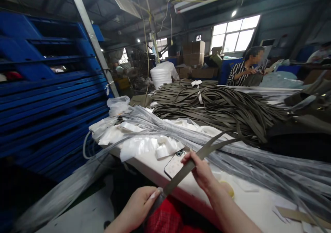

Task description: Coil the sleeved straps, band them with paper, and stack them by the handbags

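An olive-green strap [178, 178] runs slantwise between my two hands. My left hand [142, 202] pinches its lower end, where a piece of clear plastic sleeve shows at the thumb. Further up, my right hand [200, 169] is closed round the strap with the thumb on top. Beyond that hand the strap continues toward a big heap of olive straps [214, 105] on the table. Under the strap lies a phone [172, 165] in a pale patterned case, partly covered by my right hand.
Long clear plastic sleeves [165, 126] stretch across the white table [144, 162]. A white band roll [168, 146] sits behind the phone, and a yellow tape roll [227, 188] is by my right forearm. Blue pallets [51, 98] are stacked at left. A person in stripes [236, 70] works across the table.
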Tool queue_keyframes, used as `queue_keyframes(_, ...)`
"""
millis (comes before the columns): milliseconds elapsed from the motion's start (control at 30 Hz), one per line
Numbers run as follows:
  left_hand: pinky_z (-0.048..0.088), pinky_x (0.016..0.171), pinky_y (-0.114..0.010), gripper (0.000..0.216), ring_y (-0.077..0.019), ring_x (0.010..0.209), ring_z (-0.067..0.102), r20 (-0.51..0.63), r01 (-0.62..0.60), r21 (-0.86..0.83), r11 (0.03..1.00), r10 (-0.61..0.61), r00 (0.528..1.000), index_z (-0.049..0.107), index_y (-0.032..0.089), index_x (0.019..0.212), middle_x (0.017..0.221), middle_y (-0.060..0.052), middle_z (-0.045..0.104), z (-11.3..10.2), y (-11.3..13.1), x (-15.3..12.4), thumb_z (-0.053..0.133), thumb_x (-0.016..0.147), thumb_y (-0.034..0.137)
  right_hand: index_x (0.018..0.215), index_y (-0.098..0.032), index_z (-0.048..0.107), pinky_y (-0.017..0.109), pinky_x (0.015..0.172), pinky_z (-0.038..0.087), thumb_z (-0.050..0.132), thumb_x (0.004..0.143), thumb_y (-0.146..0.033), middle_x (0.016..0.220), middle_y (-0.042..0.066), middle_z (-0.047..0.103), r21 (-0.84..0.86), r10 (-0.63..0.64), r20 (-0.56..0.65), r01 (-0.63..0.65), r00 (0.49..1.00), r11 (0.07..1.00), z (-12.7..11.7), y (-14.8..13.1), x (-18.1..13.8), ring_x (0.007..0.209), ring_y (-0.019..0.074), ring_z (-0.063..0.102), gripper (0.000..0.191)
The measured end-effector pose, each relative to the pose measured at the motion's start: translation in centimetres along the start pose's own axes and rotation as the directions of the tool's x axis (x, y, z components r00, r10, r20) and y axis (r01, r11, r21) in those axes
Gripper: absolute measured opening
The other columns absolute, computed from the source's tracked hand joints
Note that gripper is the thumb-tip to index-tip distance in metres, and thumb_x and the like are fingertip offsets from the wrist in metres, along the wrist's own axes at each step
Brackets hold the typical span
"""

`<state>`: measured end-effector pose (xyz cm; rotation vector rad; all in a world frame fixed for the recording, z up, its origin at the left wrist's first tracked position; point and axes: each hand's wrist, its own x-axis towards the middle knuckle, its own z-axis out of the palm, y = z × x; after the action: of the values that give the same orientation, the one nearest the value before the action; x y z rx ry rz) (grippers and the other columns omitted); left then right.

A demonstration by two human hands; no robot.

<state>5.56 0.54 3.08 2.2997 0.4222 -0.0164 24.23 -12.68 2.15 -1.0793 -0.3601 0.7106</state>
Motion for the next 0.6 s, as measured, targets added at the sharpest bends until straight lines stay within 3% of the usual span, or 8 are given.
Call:
queue_keyframes(100, 0.043, 0.072, -0.022, 0.055, -0.017, 0.076, 0.059, 0.031, -0.033, -0.013, 0.999, 0.034, 0.999, 0.068, 0.017, 0.08, 0.081, -0.001, 0.068, -0.5, 1.0, -0.2, 0.026, 0.098, 0.048, 0.062, -0.017, 0.071, 0.029, 0.069, 0.047, 0.065, 0.076, -0.066, 0.07, 0.007, 0.071, -0.063, -0.029, 0.02, 0.03, 0.999, 0.998, -1.6, -2.0, 1.3, 0.071, 0.0186, 0.062, 0.051)
queue_keyframes(200, 0.042, 0.072, -0.022, 0.052, -0.0166, 0.077, 0.059, 0.032, -0.066, -0.006, 0.998, 0.067, 0.997, 0.069, 0.018, 0.084, 0.083, -0.001, 0.069, -0.9, 2.6, 0.6, 0.026, 0.099, 0.045, 0.061, -0.017, 0.072, 0.033, 0.07, 0.049, 0.06, 0.078, -0.069, 0.071, 0.009, 0.072, -0.188, -0.037, 0.068, 0.049, 0.997, 0.981, -1.1, -2.4, 0.9, 0.07, 0.0216, 0.063, 0.056)
queue_keyframes(333, 0.038, 0.064, -0.02, 0.048, -0.0142, 0.069, 0.055, 0.002, -0.091, 0.079, 0.993, 0.091, 0.996, 0.065, 0.016, 0.076, 0.075, 0.0, 0.064, -0.4, 4.1, 2.3, 0.03, 0.098, 0.041, 0.07, -0.019, 0.076, 0.038, 0.077, 0.051, 0.058, 0.076, -0.073, 0.077, 0.009, 0.074, -0.261, 0.003, 0.114, 0.027, 0.994, 0.965, 1.0, -0.3, -1.3, 0.077, 0.0255, 0.067, 0.057)
queue_keyframes(433, 0.037, 0.063, -0.02, 0.042, -0.0133, 0.067, 0.053, -0.017, -0.107, 0.125, 0.986, 0.11, 0.994, 0.064, 0.016, 0.074, 0.074, -0.001, 0.063, 0.4, 4.1, 3.1, 0.034, 0.096, 0.035, 0.082, -0.021, 0.078, 0.039, 0.079, 0.051, 0.062, 0.074, -0.07, 0.083, 0.007, 0.075, -0.194, 0.085, 0.176, -0.05, 0.981, 0.98, 1.6, 1.7, -2.7, 0.081, 0.0262, 0.067, 0.051)
queue_keyframes(533, 0.035, 0.059, -0.02, 0.044, -0.0118, 0.063, 0.05, 0.054, -0.107, 0.152, 0.983, 0.1, 0.994, 0.065, 0.016, 0.074, 0.07, 0.0, 0.061, 1.1, 3.7, 3.2, 0.034, 0.097, 0.037, 0.079, -0.021, 0.076, 0.037, 0.075, 0.051, 0.068, 0.073, -0.064, 0.076, 0.006, 0.073, -0.087, 0.121, 0.103, -0.112, 0.987, 0.99, -0.1, 1.9, -2.7, 0.075, 0.0243, 0.066, 0.044)
queue_keyframes(600, 0.033, 0.057, -0.019, 0.047, -0.0115, 0.062, 0.049, 0.082, -0.094, 0.176, 0.98, 0.081, 0.993, 0.066, 0.016, 0.074, 0.067, 0.0, 0.059, 1.3, 3.6, 3.1, 0.033, 0.097, 0.041, 0.069, -0.021, 0.072, 0.034, 0.073, 0.05, 0.068, 0.076, -0.061, 0.069, 0.004, 0.071, -0.04, 0.081, 0.007, -0.081, 0.997, 0.996, -2.0, 0.8, -1.8, 0.071, 0.0215, 0.064, 0.041)
